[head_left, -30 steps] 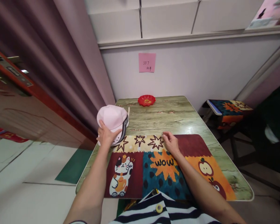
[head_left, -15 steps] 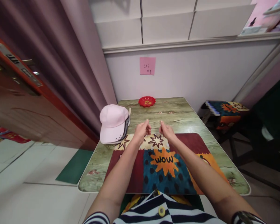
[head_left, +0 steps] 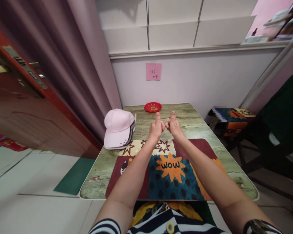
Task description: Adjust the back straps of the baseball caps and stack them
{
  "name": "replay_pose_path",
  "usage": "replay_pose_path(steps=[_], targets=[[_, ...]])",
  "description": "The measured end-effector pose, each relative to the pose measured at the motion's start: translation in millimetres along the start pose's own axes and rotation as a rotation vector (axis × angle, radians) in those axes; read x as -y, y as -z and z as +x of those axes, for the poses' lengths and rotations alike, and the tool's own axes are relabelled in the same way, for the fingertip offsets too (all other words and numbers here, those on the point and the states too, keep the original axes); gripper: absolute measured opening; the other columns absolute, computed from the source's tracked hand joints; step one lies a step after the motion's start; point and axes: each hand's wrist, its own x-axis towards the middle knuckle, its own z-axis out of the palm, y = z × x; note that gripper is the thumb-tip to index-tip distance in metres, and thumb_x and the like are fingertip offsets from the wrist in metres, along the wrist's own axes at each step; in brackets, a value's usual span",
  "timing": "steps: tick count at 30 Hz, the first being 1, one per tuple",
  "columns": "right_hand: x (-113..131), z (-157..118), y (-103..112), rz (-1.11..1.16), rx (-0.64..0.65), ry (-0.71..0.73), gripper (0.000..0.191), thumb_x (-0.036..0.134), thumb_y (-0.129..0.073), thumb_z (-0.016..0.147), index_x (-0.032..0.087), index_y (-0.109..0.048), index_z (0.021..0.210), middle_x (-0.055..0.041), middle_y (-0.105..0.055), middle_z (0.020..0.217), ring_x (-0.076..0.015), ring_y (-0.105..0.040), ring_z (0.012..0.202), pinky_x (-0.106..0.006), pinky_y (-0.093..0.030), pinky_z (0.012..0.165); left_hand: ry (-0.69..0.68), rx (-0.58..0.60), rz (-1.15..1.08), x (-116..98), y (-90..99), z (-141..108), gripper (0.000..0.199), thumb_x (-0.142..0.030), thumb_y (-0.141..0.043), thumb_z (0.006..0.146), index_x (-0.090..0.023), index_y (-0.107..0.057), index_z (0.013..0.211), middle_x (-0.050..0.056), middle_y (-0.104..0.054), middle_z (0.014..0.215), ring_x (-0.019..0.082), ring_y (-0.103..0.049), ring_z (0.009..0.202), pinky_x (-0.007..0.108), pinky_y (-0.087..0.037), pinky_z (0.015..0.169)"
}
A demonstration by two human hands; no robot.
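My left hand (head_left: 157,127) is raised over the table (head_left: 100,182), fingers curled into a fist and thumb pointing up. My right hand (head_left: 174,126) mirrors it close by on the right, likewise a fist with the thumb up. The two hands face each other with only a small gap between their knuckles, and no object shows in either. Beneath my forearms lies a colourful mat (head_left: 171,185) with the word WOW. Pale pink caps (head_left: 118,126), apparently stacked with a dark one, rest left of my hands. Beyond my hands sits a red scalloped dish (head_left: 152,107).
A pink paper note (head_left: 153,71) is stuck to the wall behind the table. Left of it hang mauve curtains (head_left: 88,48) beside an open wooden door (head_left: 39,107). On the right stand a patterned-topped stool (head_left: 234,117) and a dark green chair (head_left: 283,113).
Both my hands have moved forward and nearer to each other. The thumbs, which were lying closer to the fingers, now stand upright. The caps and dish stay put on the table.
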Motion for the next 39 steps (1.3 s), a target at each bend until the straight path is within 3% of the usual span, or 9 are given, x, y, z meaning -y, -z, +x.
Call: replay_pose_path(steps=[5,9,17,26,39], targets=[[1,-12,0,-0.045,0.015,-0.069,0.083,0.081,-0.006,0.092,0.023,-0.045,0.048,-0.0021,-0.043,0.044,-0.0156,-0.04,0.045,-0.031,-0.03,0.053,0.013,-0.008,0.061,19,1.6,-7,0.088,-0.086,-0.007,0.086,-0.024,-0.045,0.038,0.004,-0.044,0.037,0.015,-0.051,0.047,0.031,-0.038,0.056],[0,-19,0,-0.081,0.0,-0.079,0.081,0.076,-0.009,0.096,0.023,-0.048,0.048,-0.0029,-0.048,0.048,-0.0158,-0.043,0.047,-0.031,-0.031,0.056,-0.004,-0.012,0.061,26,3.0,-11,0.089,-0.088,-0.005,0.085,-0.024,-0.045,0.038,0.004,-0.046,0.038,0.015,-0.051,0.047,0.031,-0.037,0.055],[-7,-23,-5,-0.016,-0.014,-0.012,0.082,0.085,-0.011,0.09,0.023,-0.048,0.05,-0.0016,-0.044,0.044,-0.0155,-0.043,0.046,-0.029,-0.03,0.051,-0.001,-0.026,0.053,21,7.2,-15,0.087,-0.082,-0.005,0.09,-0.023,-0.046,0.042,0.004,-0.047,0.039,0.015,-0.05,0.046,0.031,-0.038,0.055],[-9,-25,-5,-0.077,0.012,-0.092,0.083,0.085,-0.004,0.089,0.024,-0.045,0.051,-0.0022,-0.046,0.046,-0.0157,-0.046,0.047,-0.029,-0.031,0.05,0.001,-0.016,0.066,18,7.3,-23,0.089,-0.082,-0.004,0.09,-0.022,-0.045,0.039,0.002,-0.039,0.036,0.013,-0.044,0.041,0.029,-0.035,0.052],[-20,-18,-6,-0.044,0.0,-0.068,0.083,0.085,-0.005,0.088,0.024,-0.045,0.051,-0.0015,-0.044,0.045,-0.0157,-0.046,0.047,-0.029,-0.032,0.05,-0.01,-0.019,0.048,22,5.7,-17,0.088,-0.08,-0.005,0.092,-0.022,-0.044,0.038,0.002,-0.04,0.037,0.013,-0.046,0.044,0.029,-0.038,0.056]])
